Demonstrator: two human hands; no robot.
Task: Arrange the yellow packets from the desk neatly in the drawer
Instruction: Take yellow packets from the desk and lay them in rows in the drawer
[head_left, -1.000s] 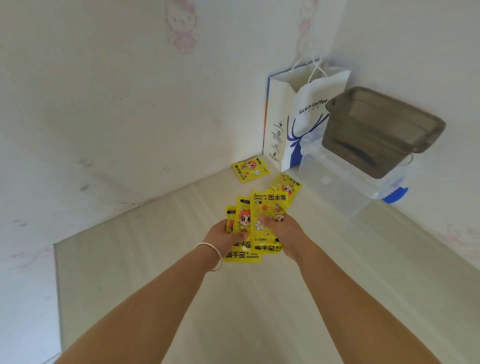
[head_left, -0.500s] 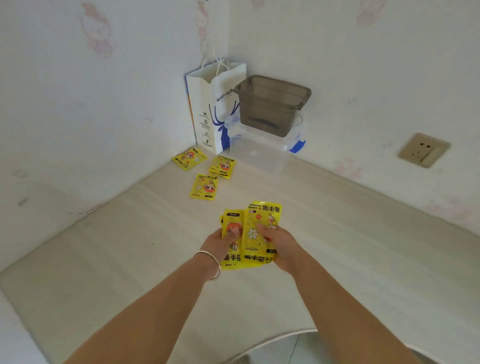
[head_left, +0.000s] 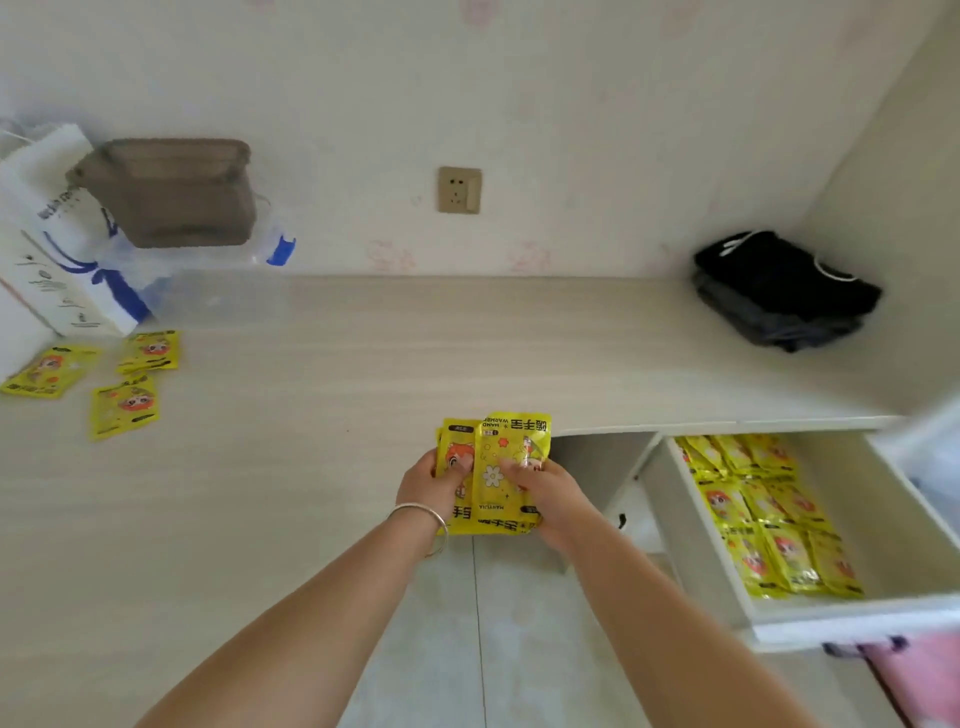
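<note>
Both hands hold a stack of yellow packets (head_left: 493, 470) above the front edge of the pale wooden desk (head_left: 415, 353). My left hand (head_left: 428, 483), with a bracelet on the wrist, grips the stack's left side; my right hand (head_left: 548, 496) grips its right side. Three more yellow packets lie on the desk at the far left: one (head_left: 49, 370), another (head_left: 150, 351), a third (head_left: 124, 405). To the right, an open white drawer (head_left: 883, 499) holds several yellow packets (head_left: 763, 514) laid in rows along its left half.
A white paper bag (head_left: 62, 249) and a clear plastic box with a brown tub (head_left: 171, 192) on it stand at the back left. Folded black clothes (head_left: 784, 291) lie at the back right. A wall socket (head_left: 458, 189) sits above the desk.
The view has swung right, bringing the open drawer into sight. Both hands have carried the stack of packets away from the loose packets, to the desk's front edge.
</note>
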